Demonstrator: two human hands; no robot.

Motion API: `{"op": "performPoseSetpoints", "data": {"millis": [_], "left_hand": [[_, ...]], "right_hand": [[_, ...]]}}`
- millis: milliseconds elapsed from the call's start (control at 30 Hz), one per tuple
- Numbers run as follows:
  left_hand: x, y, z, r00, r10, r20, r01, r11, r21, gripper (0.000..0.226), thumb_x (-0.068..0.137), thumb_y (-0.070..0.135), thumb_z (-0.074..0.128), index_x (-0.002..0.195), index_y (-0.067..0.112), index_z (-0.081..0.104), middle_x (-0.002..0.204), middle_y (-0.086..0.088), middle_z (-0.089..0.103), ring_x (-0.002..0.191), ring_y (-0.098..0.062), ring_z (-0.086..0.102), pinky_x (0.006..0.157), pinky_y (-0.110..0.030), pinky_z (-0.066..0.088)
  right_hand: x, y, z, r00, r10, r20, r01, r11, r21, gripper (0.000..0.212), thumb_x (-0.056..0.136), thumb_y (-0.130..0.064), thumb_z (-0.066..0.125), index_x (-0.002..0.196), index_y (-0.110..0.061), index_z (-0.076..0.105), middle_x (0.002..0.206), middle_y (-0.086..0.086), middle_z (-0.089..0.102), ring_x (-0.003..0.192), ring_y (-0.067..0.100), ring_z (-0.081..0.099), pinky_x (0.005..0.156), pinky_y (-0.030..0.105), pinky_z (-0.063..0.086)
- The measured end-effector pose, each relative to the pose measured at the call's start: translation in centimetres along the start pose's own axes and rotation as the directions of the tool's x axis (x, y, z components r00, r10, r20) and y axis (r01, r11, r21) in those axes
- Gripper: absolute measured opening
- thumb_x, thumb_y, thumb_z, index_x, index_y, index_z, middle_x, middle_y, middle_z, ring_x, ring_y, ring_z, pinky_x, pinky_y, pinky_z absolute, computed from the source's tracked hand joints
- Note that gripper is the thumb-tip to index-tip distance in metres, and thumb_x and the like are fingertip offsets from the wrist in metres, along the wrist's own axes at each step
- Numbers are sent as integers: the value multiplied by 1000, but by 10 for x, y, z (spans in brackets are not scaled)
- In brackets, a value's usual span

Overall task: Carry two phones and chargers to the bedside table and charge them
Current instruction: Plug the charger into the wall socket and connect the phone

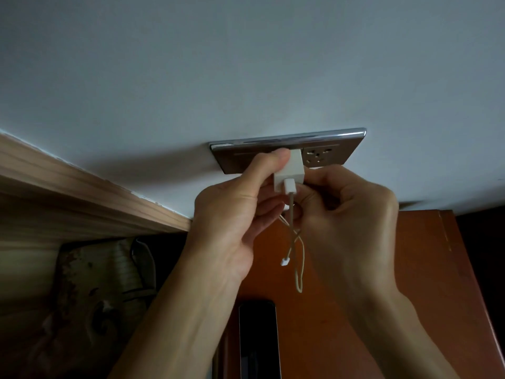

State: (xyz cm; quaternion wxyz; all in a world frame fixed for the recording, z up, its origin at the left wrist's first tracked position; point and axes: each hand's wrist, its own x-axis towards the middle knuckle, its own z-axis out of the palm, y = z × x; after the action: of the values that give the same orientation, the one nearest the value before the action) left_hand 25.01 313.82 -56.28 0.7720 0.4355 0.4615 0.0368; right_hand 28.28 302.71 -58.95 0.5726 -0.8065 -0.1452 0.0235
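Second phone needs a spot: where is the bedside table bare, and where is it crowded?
Bare wood lies right of the phone, out to the bedside table right edge, under the right hand. It is crowded below the wall socket, where both hands hold the charger and its cable dangles.

Two bare forearms, left grip (229, 212) & right grip (352, 212), no sleeves/rings.

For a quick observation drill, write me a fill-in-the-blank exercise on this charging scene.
1. The white charger block is pressed against the ____ panel on the wall.
2. The cable hanging from the block is ____ in colour.
3. The dark phone lies on the ____ table.

Missing words: socket; beige; wooden
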Motion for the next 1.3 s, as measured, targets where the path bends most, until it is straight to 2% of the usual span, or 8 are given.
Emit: {"op": "performPoseSetpoints", "data": {"millis": [200, 267, 367, 533, 733, 1000, 1200, 1300], "left_hand": [[11, -12, 0, 995, 103, -7, -103, 993, -52, 21, 64, 26, 87, 80, 14, 81, 96, -18, 77, 84, -22, 69, 81, -34, 59], [12, -15, 0, 994, 112, -11, -112, 992, -55, 21, 62, 27, 87, 78, 15, 81, 90, -16, 76, 82, -21, 67, 78, -32, 57], [13, -12, -3, 994, 108, 15, -107, 993, -42, 27, 62, 29, 87, 83, 14, 81, 95, -20, 76, 83, -22, 68, 84, -36, 58], [7, -14, -10, 990, 111, 91, -114, 993, 31, 39, 69, 40, 85, 98, 14, 80, 105, -11, 78, 100, -22, 74, 94, -39, 57], [-13, -52, -18, 965, 174, 197, -184, 982, 33, 57, 85, 58, 53, 117, 15, 72, 112, -4, 77, 106, -20, 72, 93, -36, 56], [-26, -142, -58, 957, 269, 111, -290, 915, 280, 47, 92, 55, 42, 108, 27, 76, 112, 8, 77, 111, -13, 68, 103, -43, 48], [-45, -205, -94, 958, 229, 174, -287, 817, 501, 39, 82, 71, 54, 97, 41, 73, 111, 20, 72, 113, 3, 62, 100, -31, 46], [-46, -216, -108, 955, 278, 103, -290, 805, 517, 25, 82, 57, 71, 85, 32, 71, 99, 18, 74, 105, 1, 65, 92, -29, 48]], "right_hand": [[3, 15, 11, 989, -119, -92, 119, 993, 0, 11, 85, 3, 71, 91, -4, 76, 59, -7, 64, 58, 6, 66, 55, 11, 51], [3, 18, 11, 989, -116, -93, 118, 993, 24, 11, 85, 3, 70, 93, -3, 76, 61, -1, 68, 57, 9, 67, 54, 20, 56], [2, 17, 11, 996, -52, -79, 58, 996, 75, 14, 87, 2, 68, 97, -3, 76, 61, 3, 69, 54, 11, 67, 54, 31, 58], [1, 11, 3, 997, 69, 23, -71, 991, 117, 19, 89, -7, 70, 107, -12, 74, 76, -10, 73, 67, 2, 71, 66, 25, 60], [-19, 23, -16, 973, 189, 130, -209, 964, 163, 22, 94, -12, 65, 115, -19, 70, 81, -6, 77, 77, 8, 74, 73, 30, 62], [-100, 68, -25, 837, 481, 260, -539, 648, 537, 47, 84, 18, 43, 107, -12, 72, 106, 4, 76, 104, 19, 71, 89, 29, 57], [-170, 107, -26, 691, 699, 184, -721, 684, 108, 31, 90, -4, 64, 106, -29, 68, 96, -13, 75, 93, -4, 69, 71, 11, 54], [-204, 126, -27, 645, 745, 168, -751, 659, -38, 9, 88, -21, 72, 94, -27, 72, 78, -12, 75, 70, 1, 71, 59, 16, 54]]}}
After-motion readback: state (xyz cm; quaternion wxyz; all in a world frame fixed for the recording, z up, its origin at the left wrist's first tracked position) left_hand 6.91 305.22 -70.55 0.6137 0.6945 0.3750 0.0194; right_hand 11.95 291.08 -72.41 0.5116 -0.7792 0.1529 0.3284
